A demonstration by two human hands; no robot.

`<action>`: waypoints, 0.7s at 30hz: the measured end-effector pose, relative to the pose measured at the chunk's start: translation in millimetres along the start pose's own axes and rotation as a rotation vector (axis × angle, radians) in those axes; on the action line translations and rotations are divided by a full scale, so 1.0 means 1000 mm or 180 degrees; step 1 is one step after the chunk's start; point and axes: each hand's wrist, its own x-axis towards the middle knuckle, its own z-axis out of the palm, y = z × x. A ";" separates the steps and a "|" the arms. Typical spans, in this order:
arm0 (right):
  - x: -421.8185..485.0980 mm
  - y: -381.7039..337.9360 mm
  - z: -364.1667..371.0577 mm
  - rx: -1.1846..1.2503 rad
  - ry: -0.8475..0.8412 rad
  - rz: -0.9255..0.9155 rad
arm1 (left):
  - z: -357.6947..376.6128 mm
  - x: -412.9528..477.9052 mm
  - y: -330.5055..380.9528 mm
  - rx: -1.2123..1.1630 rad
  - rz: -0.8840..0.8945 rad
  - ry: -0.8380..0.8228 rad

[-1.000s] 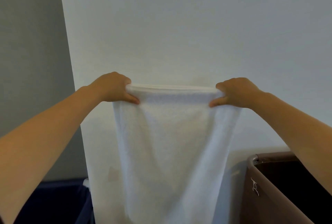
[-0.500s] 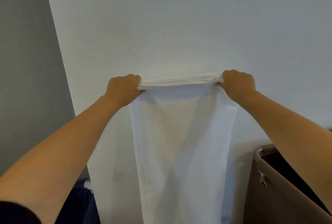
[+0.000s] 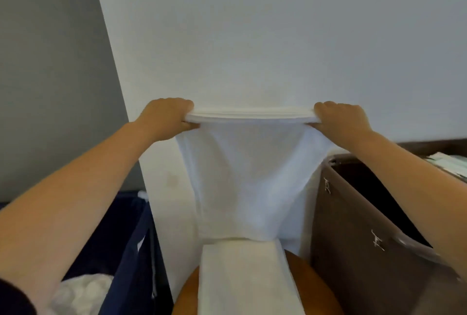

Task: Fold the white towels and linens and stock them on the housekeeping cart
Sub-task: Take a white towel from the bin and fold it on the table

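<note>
I hold a white towel (image 3: 249,175) stretched out in front of a white wall. My left hand (image 3: 166,117) grips its top left corner and my right hand (image 3: 342,120) grips its top right corner, each pinching several layered edges. The towel hangs down and narrows, and its lower part lies flat on a round wooden table (image 3: 313,287) as a long folded strip (image 3: 245,279).
A brown cart bin (image 3: 358,239) with metal clips stands at the right, its dark inside open. At the lower left a dark blue fabric hamper (image 3: 131,251) holds crumpled white linen (image 3: 83,294). A grey wall runs behind on the left.
The view has tilted down, bringing the table, the hamper and more of the cart bin into sight. Both hands still grip the towel's top corners, and its lower part is seen lying on the table.
</note>
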 end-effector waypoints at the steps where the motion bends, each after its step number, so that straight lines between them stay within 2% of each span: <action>1: -0.026 -0.001 0.002 0.0018 -0.0151 -0.0107 | 0.005 -0.023 0.012 -0.0085 -0.0034 -0.0155; 7: -0.166 -0.028 0.022 0.0083 -0.0909 -0.0802 | 0.066 -0.160 0.077 -0.0325 -0.0225 -0.0918; 10: -0.225 -0.044 0.044 0.0388 -0.1485 -0.0918 | 0.103 -0.217 0.105 -0.0382 -0.0246 -0.1327; 13: -0.272 -0.053 0.065 0.0557 -0.1795 -0.0930 | 0.134 -0.257 0.125 -0.0428 -0.0269 -0.1637; 16: -0.298 -0.058 0.076 0.0662 -0.1941 -0.0957 | 0.153 -0.273 0.131 -0.0522 -0.0347 -0.1753; 21: -0.290 -0.058 0.083 0.0653 -0.1963 -0.0932 | 0.163 -0.264 0.127 -0.0601 -0.0391 -0.1645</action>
